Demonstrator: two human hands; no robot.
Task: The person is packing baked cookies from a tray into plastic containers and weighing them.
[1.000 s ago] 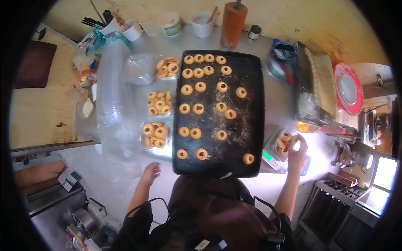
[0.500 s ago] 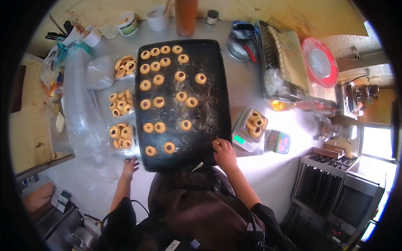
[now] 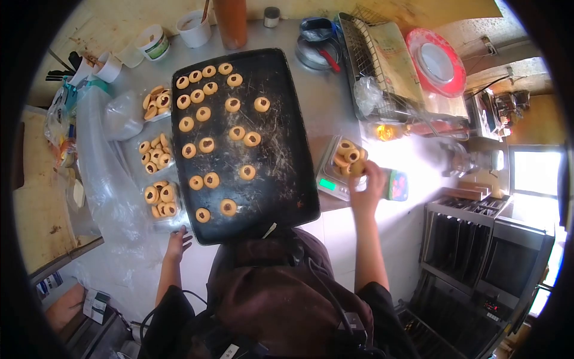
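Large black metal baking tray [image 3: 281, 179]: matt, scratched, floury smears. Grey metal counter [image 3: 326, 113]: smooth, dull sheen. Clear plastic film, left [image 3: 104, 173]: glossy, wrinkled. Far right, red plastic plate [image 3: 418, 45]: glossy.

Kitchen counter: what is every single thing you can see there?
Baking tray: one, black, middle of the counter.
Cookies on the tray: about nineteen, golden with dark centres, mostly its left half.
Plastic boxes of cookies: three, clear, left of the tray.
Scale: one, grey with green display, right of the tray, holding a box of cookies.
Cups: several, white, back edge.
Tall bottle: one, brown, back edge.
Plate: one, red and white, back right.
Left hand: flat on the counter by the tray's near corner.
Right hand: grip closed on a cookie at the scale.
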